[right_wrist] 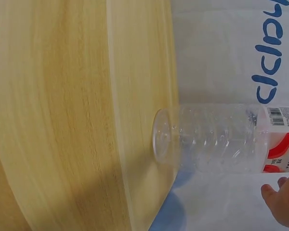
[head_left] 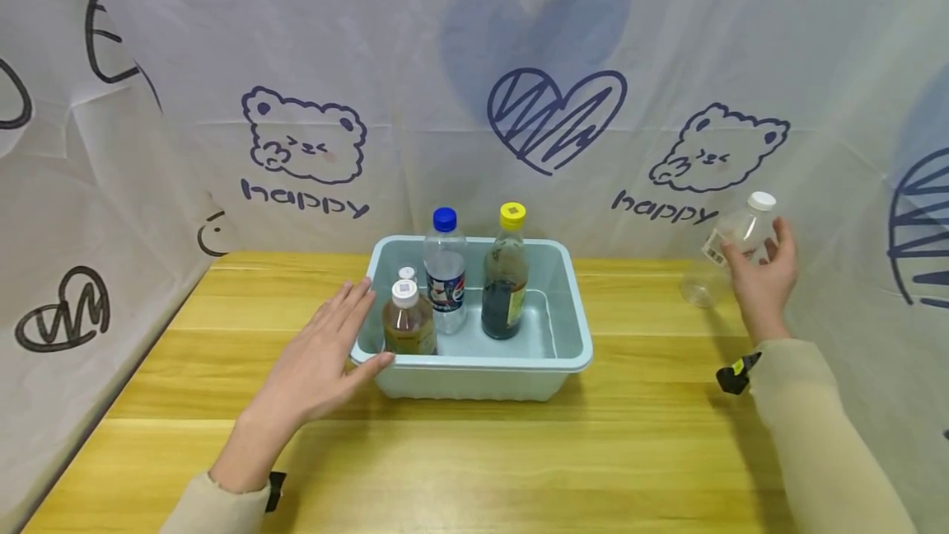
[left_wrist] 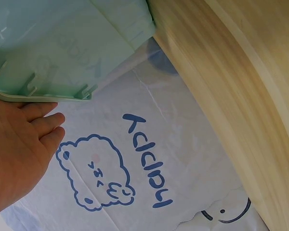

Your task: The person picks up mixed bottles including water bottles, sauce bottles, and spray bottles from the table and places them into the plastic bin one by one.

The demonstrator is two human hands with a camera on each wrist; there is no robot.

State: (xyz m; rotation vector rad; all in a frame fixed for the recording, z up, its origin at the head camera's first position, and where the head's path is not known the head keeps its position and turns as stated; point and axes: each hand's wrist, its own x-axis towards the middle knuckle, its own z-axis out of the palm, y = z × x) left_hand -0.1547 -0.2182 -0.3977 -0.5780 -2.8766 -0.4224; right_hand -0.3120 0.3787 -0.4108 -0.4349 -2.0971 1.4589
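Observation:
My left hand (head_left: 319, 361) rests against the left end of a pale blue plastic basin (head_left: 474, 383), fingers straight along the rim and thumb at the front corner. In the left wrist view, fingertips lie right at the basin's rim (left_wrist: 43, 97). Inside the basin stand a bottle with a blue cap (head_left: 445, 270), a dark-liquid bottle with a yellow cap (head_left: 507, 295) and a brown-liquid bottle with a white cap (head_left: 409, 328); another white cap shows behind it. Off to the right, my right hand (head_left: 767, 278) grips a clear plastic bottle (right_wrist: 216, 137) with a white cap and red-and-white label.
A wooden table (head_left: 474, 468) lies under everything. White cloth (head_left: 415, 48) printed with bears and hearts hangs behind the table and along both sides, close beyond the clear bottle.

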